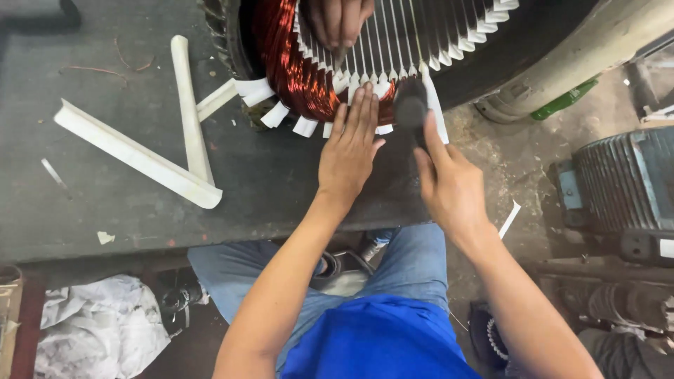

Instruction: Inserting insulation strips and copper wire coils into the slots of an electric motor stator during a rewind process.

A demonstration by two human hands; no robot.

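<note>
A large motor stator (232,42) lies on a dark workbench (105,203), with copper coil windings (295,77) bulging from its near end and white insulation paper strips (393,42) lining its slots. My left hand (351,144) lies flat with fingers together, pressing on the copper winding at the stator's edge. My right hand (449,186) grips a dark mallet (411,105) whose head is against the winding, just right of my left fingers. Another person's hand (340,21) reaches in from the top onto the slots.
Long white plastic strips (137,154) lie crossed on the bench to the left. Crumpled white paper (102,330) sits on the floor at lower left. A grey ribbed motor housing (621,179) stands at the right, and a pale pipe (583,49) runs behind the stator.
</note>
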